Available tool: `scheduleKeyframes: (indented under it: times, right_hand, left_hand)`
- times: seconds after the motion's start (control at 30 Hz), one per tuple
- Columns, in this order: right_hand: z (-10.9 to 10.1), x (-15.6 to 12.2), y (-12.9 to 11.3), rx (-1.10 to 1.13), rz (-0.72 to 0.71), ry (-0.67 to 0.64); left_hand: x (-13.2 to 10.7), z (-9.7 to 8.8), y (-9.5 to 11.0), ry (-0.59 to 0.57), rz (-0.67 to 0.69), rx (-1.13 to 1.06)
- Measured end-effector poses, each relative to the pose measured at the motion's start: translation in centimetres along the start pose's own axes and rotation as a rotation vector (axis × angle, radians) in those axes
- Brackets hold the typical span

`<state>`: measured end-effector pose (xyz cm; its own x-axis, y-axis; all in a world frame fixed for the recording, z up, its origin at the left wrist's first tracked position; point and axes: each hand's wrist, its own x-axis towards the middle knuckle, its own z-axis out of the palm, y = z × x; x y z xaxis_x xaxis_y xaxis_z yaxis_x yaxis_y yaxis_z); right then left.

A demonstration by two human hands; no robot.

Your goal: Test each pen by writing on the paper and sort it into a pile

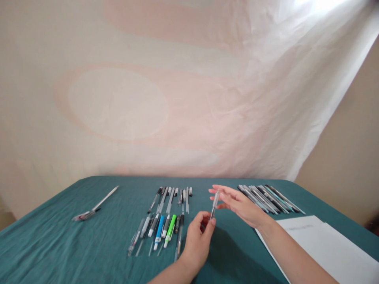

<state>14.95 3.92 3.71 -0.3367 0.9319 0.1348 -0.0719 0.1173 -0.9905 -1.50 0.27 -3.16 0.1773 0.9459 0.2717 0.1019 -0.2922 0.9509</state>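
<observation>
My left hand (pixel 199 236) pinches a clear-barrelled pen (pixel 214 203) between thumb and fingers, its length tilted up and slightly to the right. Just right of the pen's upper end, my right hand (pixel 235 203) has its fingers stretched out and apart. Whether those fingers touch the pen I cannot tell. Left of my left hand lies a group of pens and pen parts, among them a blue pen (pixel 159 232) and a green pen (pixel 170 230). Behind them is a row of clear pen barrels and caps (pixel 171 200).
A row of dark, grey and light-blue pens (pixel 271 199) lies at the back right. White paper sheets (pixel 328 248) are under and beside my right forearm. One long white stick-like item (pixel 105 198) lies far left on the green cloth (pixel 74 252). A pale curtain (pixel 177 98) hangs behind.
</observation>
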Motion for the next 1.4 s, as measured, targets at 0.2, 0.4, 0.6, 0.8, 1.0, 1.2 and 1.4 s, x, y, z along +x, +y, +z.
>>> scheduleKeyframes:
  times: [0.2,0.4,0.6,0.8,1.0,1.2,1.4]
  right_hand:
    - [0.2,0.3,0.6,-0.100,-0.001,0.120]
    - [0.5,0.1,0.2,-0.001,-0.001,0.026]
    - [0.6,0.3,0.5,-0.186,-0.050,0.131]
    - [0.7,0.0,0.2,-0.014,-0.033,0.015]
    - [1.2,0.2,0.5,-0.182,-0.071,0.134]
    - [1.2,0.0,0.4,-0.026,-0.036,0.061]
    - [1.2,0.1,0.8,-0.137,-0.069,0.132]
  left_hand:
    - [0.1,0.1,0.1,-0.008,-0.001,0.000]
    - [0.1,0.1,0.1,0.000,-0.009,-0.018]
    - [0.0,0.0,0.2,-0.009,-0.010,-0.034]
    - [0.0,0.0,0.3,0.000,-0.018,-0.033]
    - [0.0,0.0,0.6,0.000,-0.025,-0.029]
    - [0.0,0.0,0.3,0.000,-0.006,-0.023]
    - [-0.1,0.0,0.4,-0.014,-0.017,-0.022]
